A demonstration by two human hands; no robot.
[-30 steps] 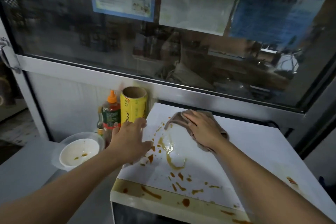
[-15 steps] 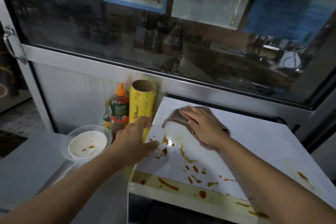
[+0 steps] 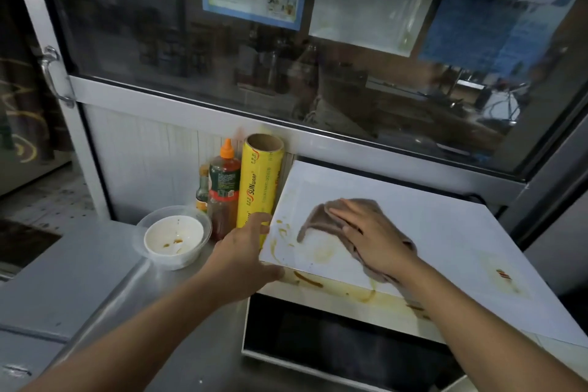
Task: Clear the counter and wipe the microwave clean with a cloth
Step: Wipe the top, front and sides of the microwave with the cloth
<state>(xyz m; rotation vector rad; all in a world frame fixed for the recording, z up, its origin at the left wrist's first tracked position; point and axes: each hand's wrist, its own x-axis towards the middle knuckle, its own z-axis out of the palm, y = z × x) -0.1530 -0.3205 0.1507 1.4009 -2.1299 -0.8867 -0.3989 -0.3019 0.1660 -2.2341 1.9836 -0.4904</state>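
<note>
The white microwave (image 3: 445,232) sits on the steel counter, its top smeared with brown sauce near the front left and its front strip streaked too. My right hand (image 3: 372,237) presses flat on a brown cloth (image 3: 318,219) on the microwave's top. My left hand (image 3: 245,251) grips the microwave's front left corner, thumb under the edge. A small red sauce spot (image 3: 504,274) remains on the right side of the top.
Left of the microwave stand a yellow cling-wrap roll (image 3: 259,181), a chili sauce bottle (image 3: 224,188) with an orange cap and a small bottle (image 3: 202,184) behind it. A dirty white bowl (image 3: 173,237) in a clear container sits on the steel counter (image 3: 95,280). A glass-fronted cabinet (image 3: 286,57) rises behind.
My right hand dragged the cloth across the top toward me; most sauce drops are gone, leaving faint smears. My left hand slid from the top to the front left corner.
</note>
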